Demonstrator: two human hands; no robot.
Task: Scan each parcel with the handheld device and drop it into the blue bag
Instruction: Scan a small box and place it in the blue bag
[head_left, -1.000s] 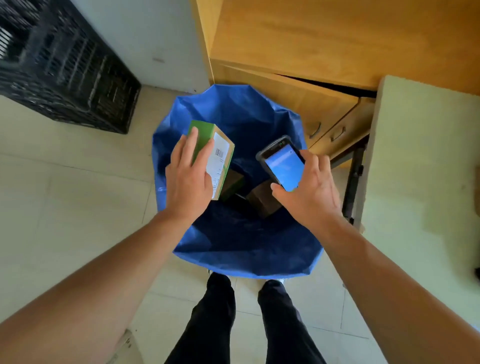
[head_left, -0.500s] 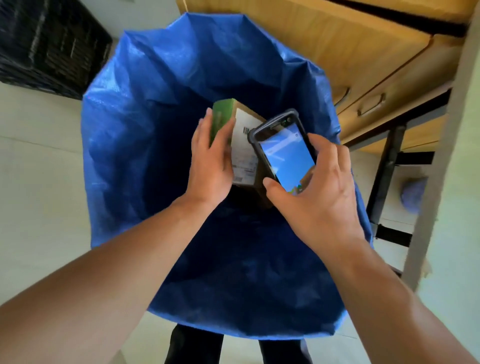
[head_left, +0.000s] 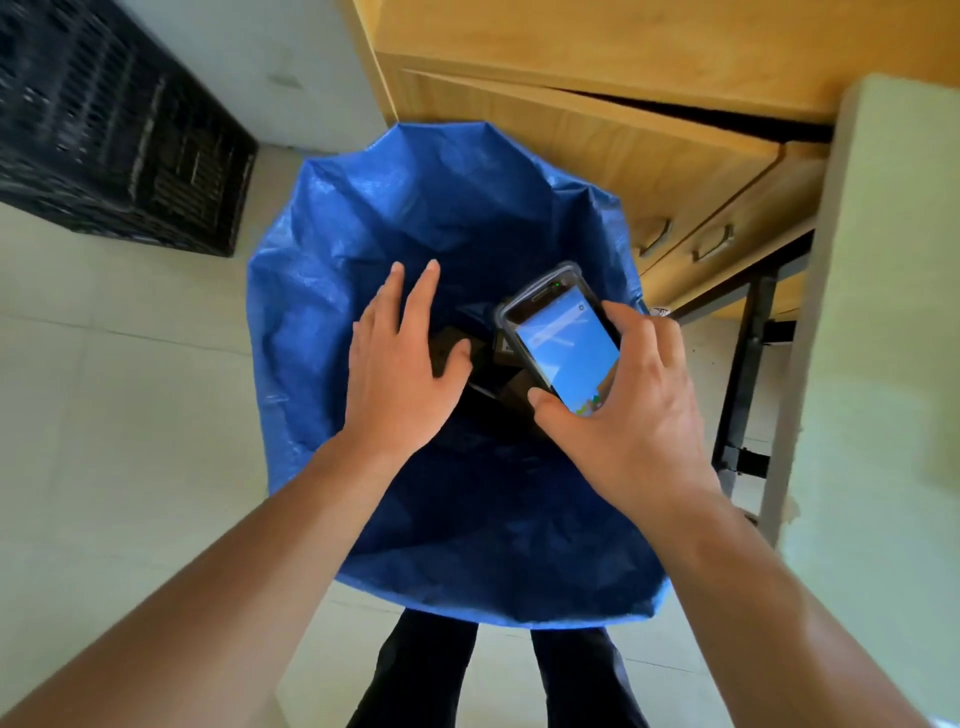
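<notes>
Head view, looking down into the blue bag (head_left: 332, 291), which stands open on the floor between the person's feet and a set of wooden drawers (head_left: 597, 156).

Left hand (head_left: 400, 364): palm down over the bag's mouth, fingers straight and slightly spread, holding nothing.

Right hand (head_left: 628, 410): thumb and fingers curled round the handheld device (head_left: 563, 343), whose lit screen faces up above the bag's right half.

Parcels (head_left: 517, 388): brown boxes lying at the bottom of the bag, partly hidden by both hands and the device; their number cannot be told. No parcel shows outside the bag.

A black crate (head_left: 104, 145) stands on the floor at far left.

Step in hand, as judged: the close of a drop, with the left hand free. The next move calls for lifting that hand clear and fetching an unscanned parcel, its label turned toward the device.
</notes>
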